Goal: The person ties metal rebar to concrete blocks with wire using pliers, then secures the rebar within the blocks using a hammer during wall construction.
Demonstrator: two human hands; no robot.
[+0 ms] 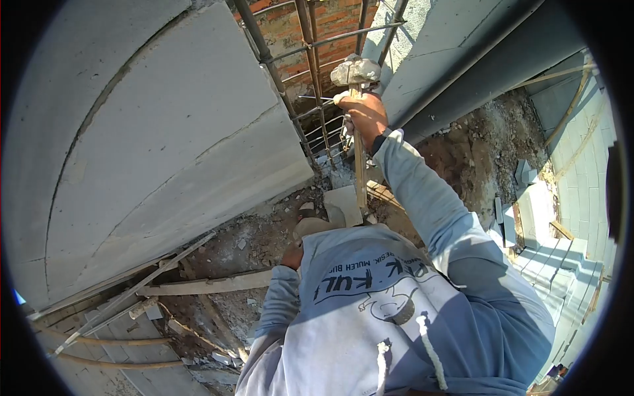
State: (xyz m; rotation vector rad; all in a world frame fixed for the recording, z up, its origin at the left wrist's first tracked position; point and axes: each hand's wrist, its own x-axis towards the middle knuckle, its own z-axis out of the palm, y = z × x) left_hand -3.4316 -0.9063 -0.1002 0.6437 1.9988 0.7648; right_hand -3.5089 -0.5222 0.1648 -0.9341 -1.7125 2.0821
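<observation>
In the upper centre, the right hand (371, 117) has fingers wrapped round a wooden stick (360, 173) beside metal bars (308, 36); I can't tell how the left hand's (292, 255) fingers, below centre, stand

One right hand (367, 116), one left hand (292, 255). One lump-headed wooden tool (356, 71). One hoodie (350, 323), two white drawstrings (431, 353). One dark wristband (379, 142). Steel bars (261, 53): several, overlapping, exact count unclear.

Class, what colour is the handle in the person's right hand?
The handle is light brown; it shows best in the head view.
</observation>
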